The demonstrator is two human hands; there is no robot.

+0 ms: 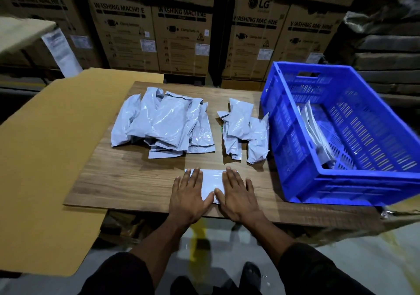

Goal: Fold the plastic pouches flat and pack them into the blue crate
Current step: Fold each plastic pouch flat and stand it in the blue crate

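A folded grey-white plastic pouch [211, 182] lies flat near the front edge of the wooden table [127, 178]. My left hand [188, 195] presses on its left part with straight fingers. My right hand [237, 194] presses on its right part the same way, thumbs nearly meeting. A large heap of loose pouches [163, 124] lies behind, left of centre. A smaller heap of crumpled pouches [245, 131] sits to its right, beside the blue crate [293, 124]. Inside the crate, several folded pouches [316, 133] lean against its left wall.
A big sheet of brown cardboard [45, 158] overlaps the table's left side. Stacked washing-machine cartons [181, 33] form a wall behind the table. Dark stacked material [386, 51] stands at the right rear. My feet show on the floor below the table edge.
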